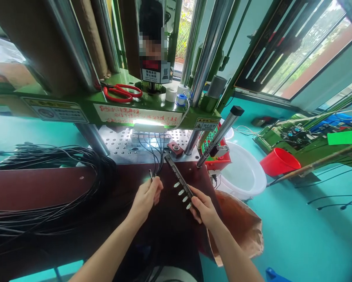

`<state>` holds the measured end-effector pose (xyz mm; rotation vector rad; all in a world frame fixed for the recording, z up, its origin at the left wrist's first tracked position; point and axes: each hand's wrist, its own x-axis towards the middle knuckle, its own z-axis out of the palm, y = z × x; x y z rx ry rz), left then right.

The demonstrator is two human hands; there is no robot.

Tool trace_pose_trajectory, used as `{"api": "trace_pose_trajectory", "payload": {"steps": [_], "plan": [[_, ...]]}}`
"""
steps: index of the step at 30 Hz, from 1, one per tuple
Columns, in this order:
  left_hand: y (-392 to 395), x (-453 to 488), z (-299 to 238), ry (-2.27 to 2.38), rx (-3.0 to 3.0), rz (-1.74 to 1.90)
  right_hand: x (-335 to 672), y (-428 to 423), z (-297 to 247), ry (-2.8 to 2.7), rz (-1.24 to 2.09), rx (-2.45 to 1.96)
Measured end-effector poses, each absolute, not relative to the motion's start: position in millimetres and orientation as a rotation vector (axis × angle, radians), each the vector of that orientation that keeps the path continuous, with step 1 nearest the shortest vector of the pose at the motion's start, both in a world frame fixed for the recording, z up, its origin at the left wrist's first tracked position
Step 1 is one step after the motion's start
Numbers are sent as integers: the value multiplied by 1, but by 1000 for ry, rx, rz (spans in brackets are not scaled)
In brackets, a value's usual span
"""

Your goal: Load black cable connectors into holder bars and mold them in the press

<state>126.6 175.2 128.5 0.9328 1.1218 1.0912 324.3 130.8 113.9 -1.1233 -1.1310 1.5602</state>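
Observation:
My left hand (148, 196) is closed on several thin black cables (156, 160), which run up to a metal mold (150, 139) on the perforated machine bed. In my right hand (203, 205) is a long dark bar (178, 174), gripped at its near end and tilted up to the left. Several small silvery connectors stick out of the bar's left side. Both hands are above the dark red tabletop (125, 172), apart from each other. A lamp lights the mold from above.
A big bundle of black cables (96, 172) covers the table's left. Red-handled scissors (121, 93) lie on the green machine ledge (87, 94). Right of the table stand an open brown paper bag (240, 223), a white tub (243, 172) and a red bucket (280, 162). Metal columns rise around the bed.

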Motion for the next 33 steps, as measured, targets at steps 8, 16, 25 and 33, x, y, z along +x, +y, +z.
{"api": "trace_pose_trajectory", "payload": {"steps": [8,16,25,33], "plan": [[176,131,131,1045,922,678,331,133,118,-1297,1635,-1104],[178,124,139,1068,986,654,331,136,126,-1417,1674,-1121],[182,113,133,1102,1358,642,328,138,129,-1502,1687,-1171],[174,114,125,1165,947,1053,329,134,124,-1216,1631,-1201]]}}
